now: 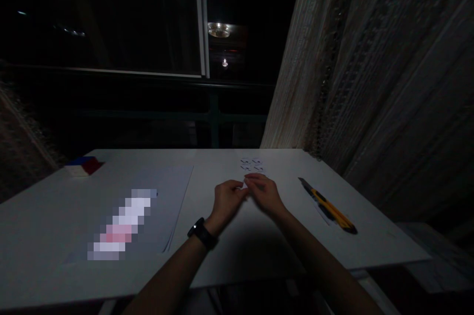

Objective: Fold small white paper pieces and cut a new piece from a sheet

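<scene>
My left hand (228, 200) and my right hand (267, 193) meet over the middle of the white table (207, 260), fingertips pinched together. Between them shows a small white piece (244, 185), which looks like paper; the fingers cover most of it. Just beyond my fingers lie several small white paper pieces (246, 161) with dark marks, set out in rows. A yellow and black utility knife (331, 209) rests to the right of my right hand, its blade end pointing away from me.
White paper sheets (174, 196) lie on the left, with a blurred-out object (122, 226) on top. A blue, white and red puzzle cube (82, 166) sits at the far left. Behind the table is a dark window (111, 28); a curtain (296, 73) hangs at right.
</scene>
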A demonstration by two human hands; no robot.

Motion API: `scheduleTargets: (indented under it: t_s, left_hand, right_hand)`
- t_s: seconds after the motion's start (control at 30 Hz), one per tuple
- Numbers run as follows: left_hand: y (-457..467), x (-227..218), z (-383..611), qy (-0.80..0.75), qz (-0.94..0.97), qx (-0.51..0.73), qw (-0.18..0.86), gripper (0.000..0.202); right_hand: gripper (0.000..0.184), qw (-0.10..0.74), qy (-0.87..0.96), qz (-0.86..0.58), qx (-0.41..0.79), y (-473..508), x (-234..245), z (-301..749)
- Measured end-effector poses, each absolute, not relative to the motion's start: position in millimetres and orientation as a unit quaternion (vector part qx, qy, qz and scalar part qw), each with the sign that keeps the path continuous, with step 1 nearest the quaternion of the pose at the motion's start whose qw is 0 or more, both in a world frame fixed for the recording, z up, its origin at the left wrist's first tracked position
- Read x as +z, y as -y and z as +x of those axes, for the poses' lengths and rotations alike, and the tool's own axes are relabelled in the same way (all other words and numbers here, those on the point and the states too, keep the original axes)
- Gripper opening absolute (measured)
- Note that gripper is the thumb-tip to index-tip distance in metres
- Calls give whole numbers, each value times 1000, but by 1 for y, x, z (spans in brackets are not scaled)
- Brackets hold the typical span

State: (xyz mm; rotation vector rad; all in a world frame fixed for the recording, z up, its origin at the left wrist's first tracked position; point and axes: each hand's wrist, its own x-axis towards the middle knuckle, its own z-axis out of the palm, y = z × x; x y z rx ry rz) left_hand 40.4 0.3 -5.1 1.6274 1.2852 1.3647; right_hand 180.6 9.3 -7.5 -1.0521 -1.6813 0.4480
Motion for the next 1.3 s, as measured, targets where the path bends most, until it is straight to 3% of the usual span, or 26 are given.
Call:
scheduleTargets:
  t_s: [0.33,0.43,0.6,0.7,1.3]
  left_hand:
    - [5,-3,36,-448,682,517,257,15]
    - [1,-6,37,-470,649,514,305,19]
    - [-8,-8,40,-426,539,517,510,26]
    - [-10,-7,39,-386,509,518,570,30]
    - [-7,-1,38,-376,508,519,576,32]
  right_hand:
    - [18,548,678,-430,236,-11,-7,179]
    - [19,551,678,-426,235,-12,-8,178]
    - [23,539,687,-417,251,-9,-1,182]
    - [23,522,703,-410,257,-6,5,187]
    - [26,417,783,-390,248,-1,17,198]
